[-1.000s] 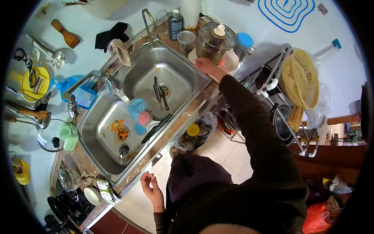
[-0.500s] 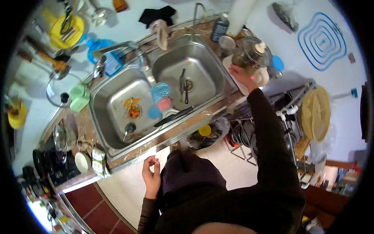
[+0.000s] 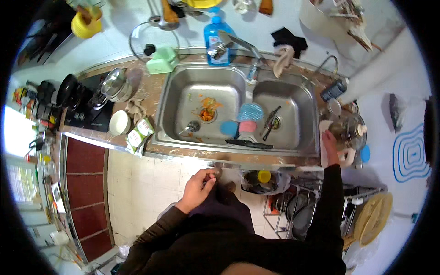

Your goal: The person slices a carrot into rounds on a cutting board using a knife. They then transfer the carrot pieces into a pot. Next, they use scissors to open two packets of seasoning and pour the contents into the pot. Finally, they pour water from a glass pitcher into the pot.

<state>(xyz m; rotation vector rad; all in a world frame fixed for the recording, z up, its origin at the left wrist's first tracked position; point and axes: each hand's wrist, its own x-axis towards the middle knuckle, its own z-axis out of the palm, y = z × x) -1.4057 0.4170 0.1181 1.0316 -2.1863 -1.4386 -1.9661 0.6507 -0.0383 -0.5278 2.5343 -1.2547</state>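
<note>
My right hand (image 3: 331,145) reaches to the counter right of the sink. Its fingers stretch over the edge of a flat white board or tray (image 3: 324,159) and seem to lie on it. Beside the fingers stands a large glass jar (image 3: 344,132) with a pale knob; whether the hand touches it I cannot tell. My left hand (image 3: 198,189) hangs in front of my body, below the counter edge. Its fingers are loosely bent, the thumb a little apart, with nothing visible in them.
A double sink (image 3: 183,91) holds orange food scraps (image 3: 208,112), a small strainer (image 3: 192,126) and dark utensils (image 3: 272,123). Sponges (image 3: 248,127) and a black-bladed knife (image 3: 249,144) lie on the divider and front rim. A bag-lined bin (image 3: 251,184) and wire rack (image 3: 275,215) stand below.
My view has swung left, so the sink sits further right in the picture. The left hand has come up and inward before my body. The right hand stays by the white board and jar.
</note>
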